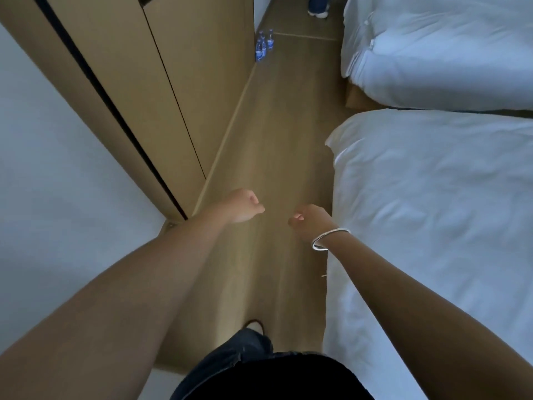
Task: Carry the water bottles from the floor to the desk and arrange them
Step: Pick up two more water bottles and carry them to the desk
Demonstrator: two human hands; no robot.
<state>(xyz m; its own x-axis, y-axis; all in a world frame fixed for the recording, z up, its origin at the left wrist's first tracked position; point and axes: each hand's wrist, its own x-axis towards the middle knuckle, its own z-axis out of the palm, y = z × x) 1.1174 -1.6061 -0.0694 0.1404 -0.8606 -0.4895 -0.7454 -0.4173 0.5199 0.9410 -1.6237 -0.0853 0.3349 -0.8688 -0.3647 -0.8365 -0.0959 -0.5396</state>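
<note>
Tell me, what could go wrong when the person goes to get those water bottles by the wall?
1. The clear plastic water bottles with blue labels stand bunched close together on the wooden floor; grabbing one might knock over the others.
2. The walkway between the tan wooden wall panels and the white-sheeted bed is narrow, so a leg could bump the bed.
3. Another person's white shoe shows just beyond the bottles; the two could collide.
</note>
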